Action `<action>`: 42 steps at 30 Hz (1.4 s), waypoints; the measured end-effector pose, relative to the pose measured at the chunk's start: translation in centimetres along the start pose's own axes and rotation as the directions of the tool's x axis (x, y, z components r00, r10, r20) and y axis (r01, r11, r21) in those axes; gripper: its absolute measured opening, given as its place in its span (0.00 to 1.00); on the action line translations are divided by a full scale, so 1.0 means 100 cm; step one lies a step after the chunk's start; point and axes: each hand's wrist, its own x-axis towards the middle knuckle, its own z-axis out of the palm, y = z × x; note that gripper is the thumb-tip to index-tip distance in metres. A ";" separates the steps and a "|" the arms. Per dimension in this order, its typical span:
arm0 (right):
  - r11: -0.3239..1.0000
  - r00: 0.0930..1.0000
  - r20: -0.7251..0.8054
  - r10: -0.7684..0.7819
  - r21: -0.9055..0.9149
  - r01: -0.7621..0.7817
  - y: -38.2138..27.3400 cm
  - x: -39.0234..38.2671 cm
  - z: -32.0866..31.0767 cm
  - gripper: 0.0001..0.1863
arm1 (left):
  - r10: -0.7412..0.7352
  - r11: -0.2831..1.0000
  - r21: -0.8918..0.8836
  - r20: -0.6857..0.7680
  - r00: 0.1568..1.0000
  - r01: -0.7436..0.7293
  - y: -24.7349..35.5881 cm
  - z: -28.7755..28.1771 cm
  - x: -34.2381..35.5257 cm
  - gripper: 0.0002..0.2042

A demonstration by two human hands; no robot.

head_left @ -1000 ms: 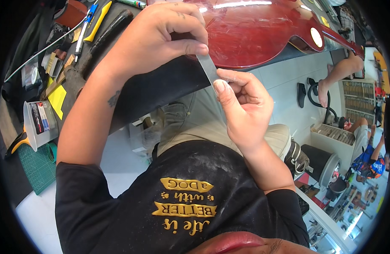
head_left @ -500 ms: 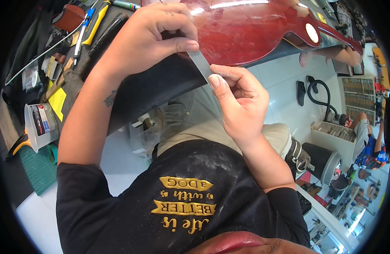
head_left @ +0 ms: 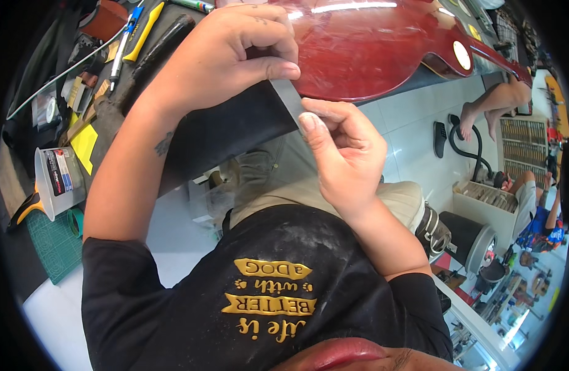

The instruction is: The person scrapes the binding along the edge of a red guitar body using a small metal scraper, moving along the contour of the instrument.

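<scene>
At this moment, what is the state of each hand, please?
Left hand: closed, holding a grey strip at its upper end.
Right hand: closed on the strip's lower end.

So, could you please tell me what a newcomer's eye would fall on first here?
Probably the glossy red guitar at the top, on the dark bench. Next, the thin grey strip pinched between left hand and right hand, near upper centre. The gold print on the black shirt stands out at lower centre.

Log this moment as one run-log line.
left hand: pinches upper end of grey strip | right hand: pinches its lower end | red guitar: lies on bench
</scene>
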 end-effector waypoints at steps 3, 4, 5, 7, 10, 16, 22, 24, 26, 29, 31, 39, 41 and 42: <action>0.999 0.999 -0.033 -0.039 -0.029 0.038 -0.004 0.000 -0.010 0.10 | 0.038 0.997 -0.067 -0.033 0.999 -0.041 -0.005 0.000 0.001 0.06; 0.999 0.997 -0.074 -0.036 -0.025 0.034 -0.007 -0.001 -0.014 0.10 | 0.037 0.997 -0.067 -0.034 0.999 -0.040 -0.004 0.001 0.001 0.06; 0.998 0.994 -0.096 -0.052 -0.046 0.048 -0.008 0.000 -0.016 0.10 | 0.001 0.996 -0.089 -0.036 0.999 -0.004 -0.003 0.002 0.001 0.06; 0.997 0.996 -0.077 -0.047 -0.063 0.042 -0.010 0.002 -0.022 0.10 | -0.032 0.993 -0.114 -0.034 0.999 0.028 -0.002 0.003 0.001 0.05; 0.998 0.998 -0.064 -0.026 -0.059 0.022 -0.007 0.002 -0.023 0.10 | 0.011 1.000 -0.023 -0.018 1.000 -0.012 -0.001 0.003 0.002 0.05; 0.998 0.996 -0.083 -0.028 -0.061 0.023 -0.005 -0.004 -0.020 0.10 | 0.054 0.999 -0.004 -0.018 0.998 -0.054 0.001 0.003 0.003 0.05; 0.998 0.996 -0.087 -0.027 -0.058 0.022 -0.006 -0.007 -0.019 0.09 | 0.007 0.998 -0.059 0.003 1.000 -0.006 0.002 0.006 0.003 0.05; 0.997 0.995 -0.086 -0.045 -0.067 0.040 -0.005 -0.005 -0.019 0.09 | -0.010 0.997 -0.074 0.000 1.000 0.010 0.002 0.006 0.002 0.05; 0.998 0.995 -0.089 -0.038 -0.061 0.033 -0.004 -0.005 -0.019 0.09 | -0.004 0.998 -0.062 0.004 1.000 0.005 0.001 0.006 0.003 0.05; 0.999 0.996 -0.081 -0.028 -0.043 0.025 -0.003 -0.004 -0.019 0.09 | 0.010 0.999 -0.052 0.003 1.000 -0.010 0.001 0.005 0.003 0.05; 0.999 0.996 -0.086 -0.024 -0.033 0.022 -0.004 -0.002 -0.017 0.09 | 0.021 0.998 -0.055 -0.001 1.000 -0.021 0.001 0.004 0.004 0.05; 1.000 0.996 -0.092 0.005 -0.019 -0.007 -0.005 0.001 -0.016 0.09 | -0.028 0.998 -0.048 0.007 1.000 0.028 -0.004 0.010 0.002 0.04; 0.999 0.997 -0.079 0.015 -0.040 -0.018 -0.006 -0.001 -0.017 0.09 | -0.005 1.000 0.009 0.007 1.000 0.005 -0.002 0.009 0.003 0.05; 0.999 0.997 -0.079 0.015 -0.037 -0.018 -0.006 -0.002 -0.019 0.09 | 0.018 0.998 0.063 0.005 1.000 -0.018 0.000 0.009 0.004 0.05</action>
